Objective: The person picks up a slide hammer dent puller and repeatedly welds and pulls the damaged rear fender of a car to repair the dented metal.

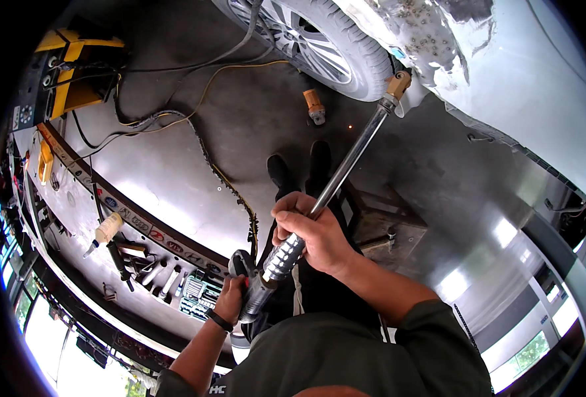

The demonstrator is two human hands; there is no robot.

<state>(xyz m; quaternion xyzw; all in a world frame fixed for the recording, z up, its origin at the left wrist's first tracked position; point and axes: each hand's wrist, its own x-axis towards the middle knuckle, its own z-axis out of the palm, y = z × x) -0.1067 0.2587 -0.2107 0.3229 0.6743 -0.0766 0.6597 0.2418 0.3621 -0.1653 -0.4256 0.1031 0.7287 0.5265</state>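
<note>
A long slide hammer [356, 149] with a chrome shaft runs slantwise from my body up toward a car. My right hand [316, 238] is closed round it at the front of its ribbed weight [284, 258]. At the rear, my left hand [229, 301] grips the grey handle [258, 299], which has a red part beside my fingers. The brass-coloured head [399, 85] at the far end meets the lower edge of the scuffed white car panel [531, 86], just right of the wheel [319, 49]. Whether it is fixed there I cannot tell.
An orange power tool [315, 107] lies on the floor by the wheel. A wooden stool [393, 228] stands right of my legs. Cables [204, 142] trail from a yellow-and-black machine [75, 76]. The left bench holds a bottle [109, 227] and a socket set [199, 294].
</note>
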